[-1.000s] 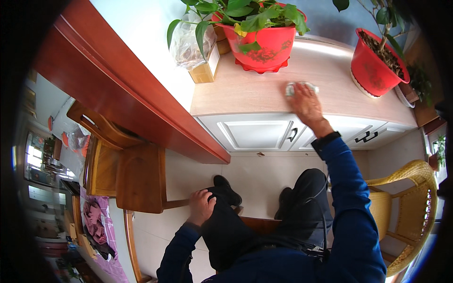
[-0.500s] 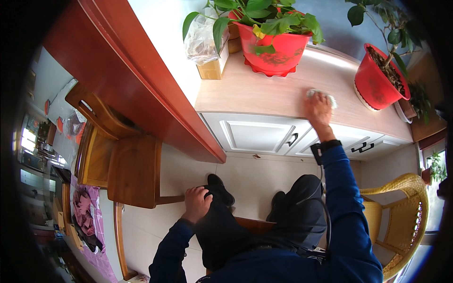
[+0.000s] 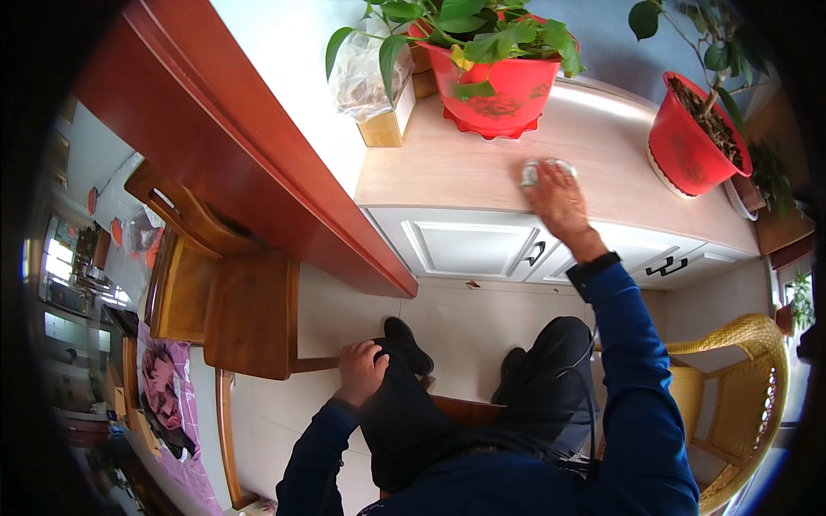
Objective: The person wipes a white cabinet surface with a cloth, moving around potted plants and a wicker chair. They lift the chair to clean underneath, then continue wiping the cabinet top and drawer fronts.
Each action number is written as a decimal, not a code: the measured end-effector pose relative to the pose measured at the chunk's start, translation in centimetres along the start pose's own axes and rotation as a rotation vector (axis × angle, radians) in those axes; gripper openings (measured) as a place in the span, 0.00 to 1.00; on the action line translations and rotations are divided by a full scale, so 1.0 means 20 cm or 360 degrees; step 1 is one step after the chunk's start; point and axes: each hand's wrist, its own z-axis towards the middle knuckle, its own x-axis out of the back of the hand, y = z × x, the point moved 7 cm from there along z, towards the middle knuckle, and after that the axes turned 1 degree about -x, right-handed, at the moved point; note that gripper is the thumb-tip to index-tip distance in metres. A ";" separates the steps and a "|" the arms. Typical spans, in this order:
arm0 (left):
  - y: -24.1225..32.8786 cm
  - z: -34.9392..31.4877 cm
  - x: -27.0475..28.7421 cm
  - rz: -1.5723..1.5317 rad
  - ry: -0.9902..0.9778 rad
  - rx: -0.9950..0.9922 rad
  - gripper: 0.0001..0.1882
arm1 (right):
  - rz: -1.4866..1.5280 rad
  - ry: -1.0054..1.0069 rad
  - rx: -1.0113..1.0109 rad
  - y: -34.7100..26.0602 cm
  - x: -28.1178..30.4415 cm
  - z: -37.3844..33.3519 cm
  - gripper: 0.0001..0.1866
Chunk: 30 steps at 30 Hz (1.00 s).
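My right hand presses a whitish cloth onto the pale wood-grain top of a low cabinet. Its fingers lie over the cloth, so only the edges show. Just beyond it stands a red flowerpot with a broad-leaved green plant, set on a scalloped red saucer. My left hand rests on my left knee, fingers laid over the dark trousers and holding nothing.
At the right end of the cabinet top is a second red pot with a small woody plant. A box with clear plastic sits at the left end. A wooden chair stands left, a wicker chair right.
My right hand has slid left along the cabinet top with the cloth under it, from nearer the right pot to below the left one. My left hand stays on the knee.
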 end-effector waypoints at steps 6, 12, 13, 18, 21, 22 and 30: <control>-0.01 -0.01 0.02 -0.0055 0.0053 0.0011 0.13 | -0.0198 -0.0111 -0.0259 0.56 0.07 -0.40 0.23; -0.03 -0.01 0.00 -0.0011 -0.0028 0.0112 0.15 | -0.0130 -0.0364 -0.0841 0.63 -0.07 -0.38 0.29; -0.04 -0.01 0.00 -0.0006 -0.0026 0.0127 0.15 | -0.0074 -0.0360 -0.0787 0.57 -0.09 -0.32 0.29; -0.04 -0.01 -0.02 0.0029 -0.0070 0.0142 0.16 | 0.0011 -0.0298 -0.0410 0.05 -0.08 0.00 0.28; -0.02 0.01 -0.01 0.0030 -0.0023 0.0089 0.15 | -0.0058 -0.0440 -0.0198 -0.22 -0.06 0.16 0.28; -0.01 0.01 -0.01 0.0021 -0.0010 0.0065 0.15 | 0.0064 -0.0434 -0.0215 -0.27 -0.03 0.19 0.28; -0.01 0.01 0.00 -0.0012 -0.0054 0.0067 0.13 | 0.0294 -0.0261 -0.0008 -0.04 0.03 0.00 0.23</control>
